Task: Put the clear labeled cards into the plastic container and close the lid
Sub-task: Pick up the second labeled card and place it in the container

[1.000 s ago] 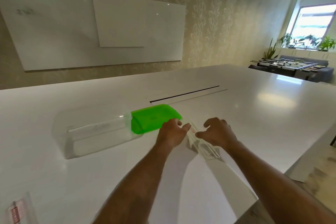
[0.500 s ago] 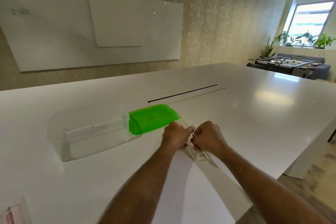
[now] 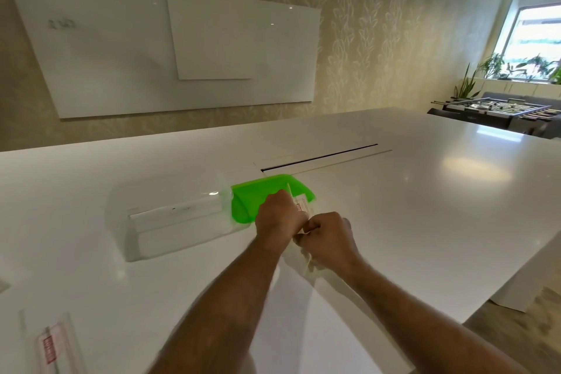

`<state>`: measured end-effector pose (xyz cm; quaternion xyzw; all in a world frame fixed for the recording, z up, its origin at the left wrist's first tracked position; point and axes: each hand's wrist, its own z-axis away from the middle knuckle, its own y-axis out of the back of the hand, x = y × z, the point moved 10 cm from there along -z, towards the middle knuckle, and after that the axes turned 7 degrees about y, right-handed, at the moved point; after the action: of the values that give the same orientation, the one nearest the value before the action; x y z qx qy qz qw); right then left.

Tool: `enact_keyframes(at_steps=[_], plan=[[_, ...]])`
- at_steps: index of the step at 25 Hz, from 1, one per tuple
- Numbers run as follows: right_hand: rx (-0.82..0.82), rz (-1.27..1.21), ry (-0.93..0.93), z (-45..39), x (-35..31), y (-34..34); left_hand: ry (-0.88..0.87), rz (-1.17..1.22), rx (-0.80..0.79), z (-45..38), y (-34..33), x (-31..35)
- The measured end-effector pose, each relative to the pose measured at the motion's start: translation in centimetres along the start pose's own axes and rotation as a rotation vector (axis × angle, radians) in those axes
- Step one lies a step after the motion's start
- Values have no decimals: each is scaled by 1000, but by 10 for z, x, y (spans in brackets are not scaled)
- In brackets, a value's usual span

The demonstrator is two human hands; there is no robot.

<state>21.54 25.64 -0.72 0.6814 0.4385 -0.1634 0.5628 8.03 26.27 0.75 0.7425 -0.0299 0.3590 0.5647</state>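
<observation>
At the centre of the frame, a person's left hand [image 3: 277, 215] and right hand [image 3: 326, 237] are closing together on a stack of clear cards [image 3: 302, 209], fingers curled round the sheets, which are standing up on edge between the two fists with a red label showing near the top. Both hands appear to be squaring the slippery sheets into one bundle so they can go in together. Just to the left, the clear plastic container [image 3: 170, 222] is lying on the white table [image 3: 425, 206], its green lid [image 3: 258, 200] hanging open right behind the left hand, leaving the mouth free for the cards. Whether anything is already lying inside cannot be told through the glare. At the lower left corner of the frame, another clear card [image 3: 50, 346] with a red label is waiting flat on the table, well apart from the hands, so the job looks far from finished. A whiteboard [image 3: 151, 48] is filling the upper left.
</observation>
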Motion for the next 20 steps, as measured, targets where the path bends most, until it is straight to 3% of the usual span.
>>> enact_keyframes(at_steps=[4, 10, 13, 17, 20], plan=[[-45, -222, -70, 2, -1, -13, -37, -119, 11, -6, 13, -3], [328, -312, -185, -9, 28, 30, -293, -245, 18, 0, 22, 3], [379, -541, -329, -12, 59, 28, -485, -371, 82, 9, 27, 11], [271, -699, -248, -18, 63, 16, -781, -602, 238, 32, 35, 22], [81, -836, -107, -26, 53, 5, -965, -713, 362, 55, 43, 26]])
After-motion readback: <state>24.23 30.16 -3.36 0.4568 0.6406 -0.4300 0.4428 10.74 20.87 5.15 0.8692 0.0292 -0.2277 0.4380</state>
